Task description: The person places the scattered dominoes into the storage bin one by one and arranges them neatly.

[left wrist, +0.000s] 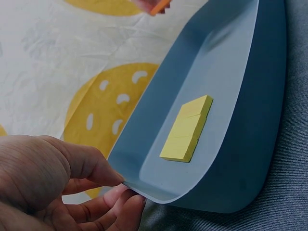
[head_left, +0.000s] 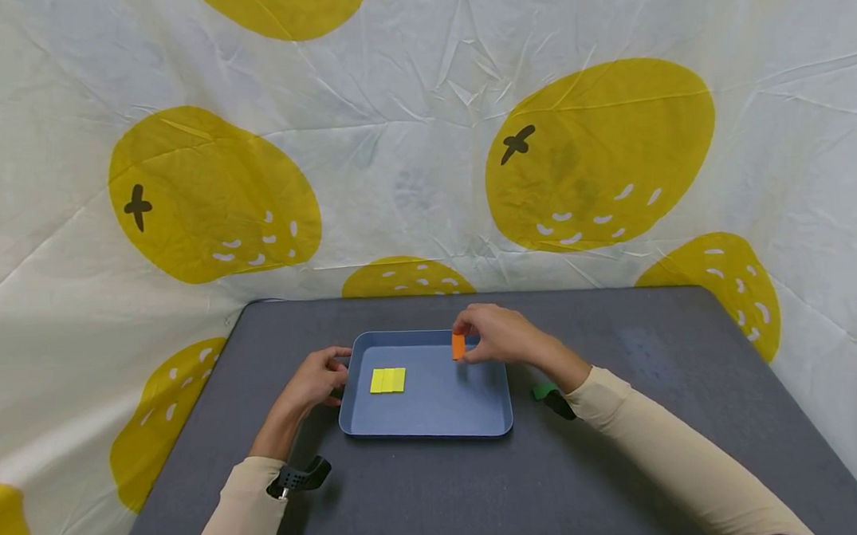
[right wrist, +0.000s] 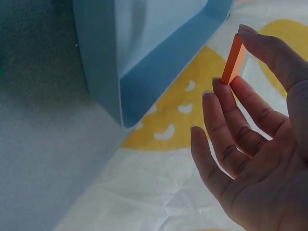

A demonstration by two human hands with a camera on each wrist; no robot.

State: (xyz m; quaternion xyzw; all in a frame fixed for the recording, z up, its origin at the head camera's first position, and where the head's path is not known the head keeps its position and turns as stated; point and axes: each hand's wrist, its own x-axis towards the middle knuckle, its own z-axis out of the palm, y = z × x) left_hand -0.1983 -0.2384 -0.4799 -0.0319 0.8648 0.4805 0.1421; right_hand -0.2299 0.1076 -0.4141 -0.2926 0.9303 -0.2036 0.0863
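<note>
My right hand (head_left: 502, 334) pinches an orange rectangular block (head_left: 458, 347) between thumb and fingertips, raised over the right part of a blue tray (head_left: 435, 417). The same orange block (right wrist: 234, 60) shows edge-on in the right wrist view, with the other fingers spread below it. At the tray's left side, my left hand (head_left: 317, 379) grips the rim; the left wrist view has the thumb on top and curled fingers underneath. Three flat yellow blocks (left wrist: 186, 130) lie edge to edge in a row inside the tray, on its left half.
A green piece (head_left: 544, 391) lies on the dark grey table (head_left: 424, 499) right of the tray, partly hidden by the black band on my right wrist. Behind the table hangs a white cloth (head_left: 410, 180) with yellow fruit prints.
</note>
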